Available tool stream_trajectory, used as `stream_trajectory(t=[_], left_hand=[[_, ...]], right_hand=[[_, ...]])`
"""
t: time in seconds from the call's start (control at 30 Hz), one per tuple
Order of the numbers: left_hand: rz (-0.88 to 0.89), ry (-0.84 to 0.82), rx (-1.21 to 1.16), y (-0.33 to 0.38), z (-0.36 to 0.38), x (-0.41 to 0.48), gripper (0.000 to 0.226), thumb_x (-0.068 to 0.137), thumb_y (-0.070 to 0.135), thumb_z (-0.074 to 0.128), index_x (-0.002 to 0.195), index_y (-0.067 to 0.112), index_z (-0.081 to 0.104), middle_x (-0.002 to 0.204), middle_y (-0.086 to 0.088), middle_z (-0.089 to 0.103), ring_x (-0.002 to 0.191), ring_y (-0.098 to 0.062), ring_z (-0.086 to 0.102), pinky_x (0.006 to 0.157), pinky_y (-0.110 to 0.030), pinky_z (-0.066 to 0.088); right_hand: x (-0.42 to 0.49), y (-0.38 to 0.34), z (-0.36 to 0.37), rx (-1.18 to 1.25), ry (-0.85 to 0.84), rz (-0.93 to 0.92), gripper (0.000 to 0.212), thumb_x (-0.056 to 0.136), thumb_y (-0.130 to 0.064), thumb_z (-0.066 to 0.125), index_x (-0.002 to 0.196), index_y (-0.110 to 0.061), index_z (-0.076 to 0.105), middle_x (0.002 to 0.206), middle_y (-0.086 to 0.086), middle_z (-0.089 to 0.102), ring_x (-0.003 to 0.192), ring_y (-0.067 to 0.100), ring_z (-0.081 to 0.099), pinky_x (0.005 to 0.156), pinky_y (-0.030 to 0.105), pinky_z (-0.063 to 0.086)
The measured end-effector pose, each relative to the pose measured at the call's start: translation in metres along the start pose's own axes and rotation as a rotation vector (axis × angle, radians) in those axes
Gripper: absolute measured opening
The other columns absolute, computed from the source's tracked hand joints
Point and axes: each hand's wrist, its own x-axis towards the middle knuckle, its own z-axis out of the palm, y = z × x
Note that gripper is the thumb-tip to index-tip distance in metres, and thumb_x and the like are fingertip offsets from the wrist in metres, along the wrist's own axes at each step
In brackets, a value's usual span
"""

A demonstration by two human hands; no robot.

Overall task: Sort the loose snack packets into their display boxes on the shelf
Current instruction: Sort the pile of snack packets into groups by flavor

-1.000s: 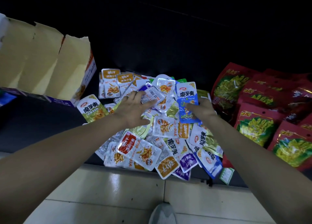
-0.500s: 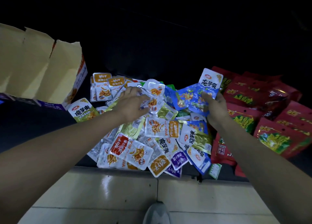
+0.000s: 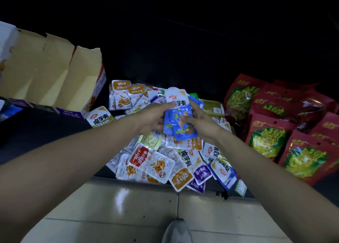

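Black and dim, the shelf [image 3: 45, 132] carries everything before you, and at its middle lies the heap of loose packets [image 3: 156, 162]. Nearer to you than the heap, pale floor tiles [image 3: 128, 206] shine under the shelf's edge. Left of the heap and a little behind it stands an open cardboard display box [image 3: 55, 74], its tan flaps up and its inside turned toward you; you cannot tell what it holds. Right of the heap lean the big red bags [image 3: 275, 132] with green pictures, overlapping one another, the nearest ones against the heap's right side. The heap itself is a jumble of small packets, white, orange, purple, green and blue, some hanging over the shelf's front edge. Both your bare forearms reach in over its near side.

Above the heap's middle your left hand [image 3: 150, 118] and right hand [image 3: 201, 125] meet on a small stack of blue packets [image 3: 180, 121], held over the pile. Your left thumb and fingers pinch the stack near its white top. Your right fingers wrap its right edge, with the thumb laid across the front. At the heap's left edge, between it and the box, a green-and-white packet [image 3: 100, 117] lies face up. Below the heap, on the tiles, the toe of your grey shoe [image 3: 177, 231] shows.
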Motion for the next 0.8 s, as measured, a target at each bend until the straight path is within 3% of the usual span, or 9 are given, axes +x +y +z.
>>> stream_trajectory(t=[0.13,0.27,0.3,0.37,0.47,0.53,0.6,0.63,0.8], left_hand=[[0.031,0.201,0.107,-0.006,-0.010,0.005,0.010,0.092,0.005,0.062,0.097,0.009,0.054,0.123,-0.017,0.062,0.100,-0.030,0.064,0.083,-0.042,0.054],[0.042,0.279,0.179,-0.010,-0.022,0.005,0.030,0.093,0.004,0.060,0.122,0.001,0.052,0.111,-0.011,0.059,0.094,-0.024,0.058,0.080,-0.035,0.049],[0.043,0.291,0.189,-0.012,-0.027,0.006,0.032,0.093,0.005,0.061,0.124,0.001,0.051,0.112,-0.011,0.060,0.094,-0.024,0.058,0.080,-0.035,0.049],[0.035,0.304,0.213,-0.016,-0.033,0.007,0.030,0.092,0.006,0.063,0.120,0.003,0.054,0.115,-0.013,0.062,0.094,-0.024,0.060,0.084,-0.037,0.051],[-0.007,0.296,0.260,-0.022,-0.036,0.009,0.021,0.091,0.009,0.065,0.110,0.007,0.055,0.106,-0.010,0.061,0.093,-0.024,0.061,0.089,-0.041,0.053],[-0.014,0.277,0.254,-0.025,-0.036,0.011,0.022,0.092,0.010,0.065,0.111,0.007,0.056,0.107,-0.010,0.062,0.095,-0.026,0.061,0.091,-0.044,0.053],[-0.012,0.278,0.249,-0.026,-0.035,0.012,0.027,0.092,0.010,0.065,0.116,0.005,0.057,0.112,-0.011,0.062,0.096,-0.025,0.060,0.090,-0.039,0.052],[-0.008,0.282,0.244,-0.026,-0.035,0.014,0.028,0.091,0.010,0.065,0.118,0.005,0.057,0.114,-0.011,0.063,0.096,-0.024,0.060,0.087,-0.036,0.050],[0.015,0.292,0.248,-0.024,-0.033,0.017,0.019,0.091,0.009,0.065,0.107,0.009,0.054,0.106,-0.006,0.064,0.095,-0.021,0.058,0.082,-0.030,0.046]], right_hand=[[0.010,-0.002,0.001,0.013,0.038,-0.020,0.067,0.098,0.001,0.049,0.152,-0.029,0.025,0.128,-0.005,0.054,0.103,0.009,0.061,0.069,0.020,0.051],[0.036,0.003,-0.021,-0.308,0.550,-0.041,0.057,0.096,0.001,0.050,0.148,-0.011,0.031,0.124,0.013,0.056,0.099,0.028,0.057,0.075,0.034,0.044],[0.042,0.007,-0.026,-0.400,0.620,-0.022,0.058,0.096,-0.002,0.053,0.149,-0.009,0.030,0.118,0.009,0.054,0.102,0.030,0.057,0.078,0.035,0.044],[0.051,0.016,-0.030,-0.504,0.592,0.023,0.058,0.095,-0.012,0.060,0.146,-0.006,0.034,0.115,0.007,0.053,0.102,0.030,0.056,0.081,0.038,0.046],[0.060,0.025,-0.026,-0.470,0.538,0.004,0.036,0.092,-0.016,0.066,0.123,-0.001,0.054,0.099,0.014,0.059,0.086,0.028,0.056,0.072,0.036,0.040],[0.062,0.027,-0.026,-0.477,0.585,-0.005,0.019,0.091,-0.019,0.068,0.095,-0.002,0.060,0.077,0.011,0.057,0.069,0.026,0.052,0.069,0.035,0.036],[0.062,0.027,-0.033,-0.501,0.652,0.014,0.035,0.092,-0.020,0.066,0.067,-0.007,0.046,0.059,0.007,0.043,0.056,0.021,0.044,0.068,0.038,0.037],[0.061,0.026,-0.038,-0.518,0.701,0.008,0.040,0.093,-0.020,0.065,0.063,-0.008,0.041,0.056,0.006,0.040,0.057,0.022,0.043,0.069,0.040,0.041],[0.038,0.013,-0.070,-0.363,0.893,-0.192,0.018,0.098,-0.016,0.057,0.091,-0.008,0.042,0.065,0.001,0.043,0.067,0.022,0.051,0.069,0.037,0.046]])
